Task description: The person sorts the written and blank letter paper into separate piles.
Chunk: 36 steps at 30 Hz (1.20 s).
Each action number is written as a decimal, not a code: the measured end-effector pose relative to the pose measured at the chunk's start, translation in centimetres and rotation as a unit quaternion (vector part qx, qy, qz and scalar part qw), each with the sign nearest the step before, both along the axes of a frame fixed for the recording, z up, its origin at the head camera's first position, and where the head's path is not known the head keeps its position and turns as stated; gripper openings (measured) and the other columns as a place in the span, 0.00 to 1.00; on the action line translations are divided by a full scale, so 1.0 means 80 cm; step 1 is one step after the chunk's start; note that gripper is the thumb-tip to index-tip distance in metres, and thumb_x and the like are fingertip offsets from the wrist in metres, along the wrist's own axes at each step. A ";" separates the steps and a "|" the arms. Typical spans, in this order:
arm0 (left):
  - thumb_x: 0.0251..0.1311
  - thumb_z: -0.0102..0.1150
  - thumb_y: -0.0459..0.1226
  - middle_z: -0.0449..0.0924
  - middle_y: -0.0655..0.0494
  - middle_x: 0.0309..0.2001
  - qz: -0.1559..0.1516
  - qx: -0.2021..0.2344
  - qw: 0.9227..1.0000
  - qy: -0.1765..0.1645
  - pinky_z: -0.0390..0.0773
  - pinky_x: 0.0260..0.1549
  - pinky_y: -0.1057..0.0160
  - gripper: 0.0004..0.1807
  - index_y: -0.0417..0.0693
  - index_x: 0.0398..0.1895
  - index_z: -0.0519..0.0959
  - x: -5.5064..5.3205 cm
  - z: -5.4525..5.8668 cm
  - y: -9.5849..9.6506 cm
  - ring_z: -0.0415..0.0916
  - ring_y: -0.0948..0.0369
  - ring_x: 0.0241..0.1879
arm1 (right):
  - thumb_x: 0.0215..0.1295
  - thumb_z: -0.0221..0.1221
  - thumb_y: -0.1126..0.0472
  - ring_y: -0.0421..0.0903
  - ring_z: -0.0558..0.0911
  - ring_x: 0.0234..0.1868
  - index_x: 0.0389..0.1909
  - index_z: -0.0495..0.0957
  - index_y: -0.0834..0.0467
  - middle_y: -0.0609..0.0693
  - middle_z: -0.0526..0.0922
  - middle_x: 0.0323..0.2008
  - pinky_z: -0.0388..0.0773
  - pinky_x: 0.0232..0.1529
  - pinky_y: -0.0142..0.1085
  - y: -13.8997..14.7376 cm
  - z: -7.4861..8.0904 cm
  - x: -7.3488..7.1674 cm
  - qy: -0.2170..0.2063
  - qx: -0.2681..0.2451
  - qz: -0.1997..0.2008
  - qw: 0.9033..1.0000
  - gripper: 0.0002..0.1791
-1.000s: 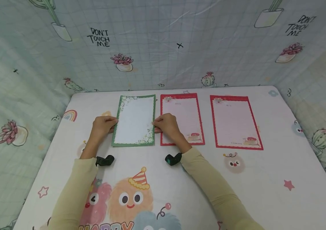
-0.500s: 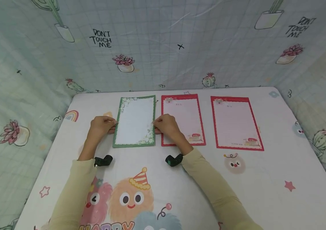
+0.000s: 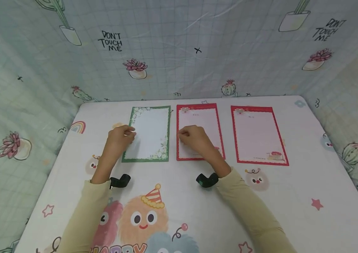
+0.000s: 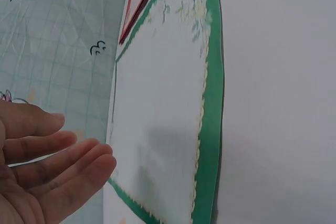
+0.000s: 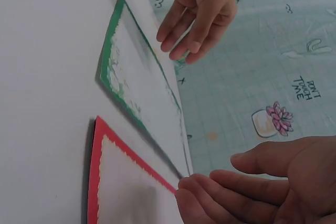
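Note:
A green-bordered sheet of paper (image 3: 150, 133) with white flowers printed in its corners lies flat on the table. Over its left edge hovers my left hand (image 3: 119, 138), fingers loosely bent and holding nothing, as the left wrist view confirms. To the right of that sheet lies a red-bordered pink sheet (image 3: 198, 119). My right hand (image 3: 196, 140) is above this pink sheet, near its left edge, with relaxed fingers and nothing between them. In the right wrist view both hands appear raised off the papers.
A second red-bordered sheet (image 3: 259, 135) lies farther right. All three sheets form a row near the back edge of the white table (image 3: 308, 182), which has printed cartoon figures. A patterned cloth (image 3: 172, 45) hangs behind and at the sides.
Both hands have let go of the green-bordered sheet's side edges. The right hand has moved right, over the pink sheet; the left has shifted slightly inward. The green-bordered sheet now lies flat.

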<state>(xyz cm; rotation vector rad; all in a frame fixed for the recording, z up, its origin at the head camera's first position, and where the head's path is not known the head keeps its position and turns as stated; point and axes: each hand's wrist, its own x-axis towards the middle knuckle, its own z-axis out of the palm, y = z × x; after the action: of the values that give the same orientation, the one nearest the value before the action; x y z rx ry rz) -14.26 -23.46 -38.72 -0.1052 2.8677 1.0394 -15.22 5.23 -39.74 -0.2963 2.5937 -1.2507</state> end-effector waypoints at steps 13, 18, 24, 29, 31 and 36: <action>0.74 0.54 0.34 0.84 0.37 0.48 -0.047 0.096 0.994 0.001 0.86 0.44 0.55 0.16 0.32 0.58 0.79 -0.002 -0.009 0.056 0.86 0.47 0.46 | 0.73 0.61 0.59 0.49 0.85 0.41 0.54 0.84 0.59 0.53 0.87 0.46 0.86 0.45 0.41 0.065 -0.007 0.005 0.025 -0.017 -0.054 0.998 0.14; 0.74 0.54 0.34 0.83 0.36 0.48 -0.052 0.133 0.990 0.000 0.86 0.45 0.54 0.16 0.31 0.57 0.79 -0.003 -0.019 0.070 0.86 0.46 0.46 | 0.73 0.61 0.59 0.51 0.87 0.41 0.53 0.84 0.59 0.55 0.88 0.46 0.86 0.45 0.41 0.081 -0.006 0.005 0.028 -0.024 -0.074 0.997 0.13; 0.75 0.52 0.34 0.84 0.39 0.46 -0.055 0.157 0.986 -0.013 0.87 0.43 0.57 0.15 0.33 0.56 0.79 0.000 -0.032 0.092 0.86 0.48 0.45 | 0.74 0.60 0.58 0.51 0.86 0.42 0.54 0.83 0.58 0.55 0.87 0.48 0.85 0.48 0.43 0.102 -0.013 0.006 0.020 -0.010 -0.096 0.995 0.14; 0.74 0.53 0.33 0.83 0.41 0.45 -0.056 0.166 0.984 -0.018 0.87 0.42 0.60 0.15 0.34 0.56 0.79 0.001 -0.041 0.106 0.86 0.50 0.44 | 0.75 0.58 0.58 0.52 0.85 0.44 0.56 0.82 0.59 0.56 0.86 0.50 0.85 0.48 0.45 0.121 -0.019 0.007 0.013 -0.001 -0.112 0.994 0.15; 0.74 0.54 0.34 0.83 0.41 0.45 -0.056 0.168 0.984 -0.016 0.87 0.42 0.59 0.15 0.34 0.57 0.78 0.001 -0.042 0.108 0.87 0.50 0.44 | 0.74 0.58 0.57 0.53 0.84 0.45 0.57 0.82 0.59 0.57 0.85 0.50 0.85 0.48 0.45 0.128 -0.020 0.007 0.013 0.004 -0.116 0.993 0.16; 0.74 0.54 0.34 0.83 0.40 0.47 -0.060 0.186 0.980 -0.025 0.87 0.42 0.60 0.17 0.33 0.60 0.76 -0.004 -0.044 0.113 0.86 0.50 0.44 | 0.74 0.59 0.56 0.54 0.82 0.44 0.60 0.80 0.60 0.58 0.85 0.48 0.84 0.43 0.43 0.143 -0.025 0.009 0.018 0.020 -0.124 0.992 0.19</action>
<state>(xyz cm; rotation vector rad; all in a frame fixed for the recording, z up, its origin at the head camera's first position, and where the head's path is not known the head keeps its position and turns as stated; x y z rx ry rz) -14.57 -14.41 -42.27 0.0677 2.5446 1.4964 -14.53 16.66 -41.71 0.0134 2.7497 -1.2774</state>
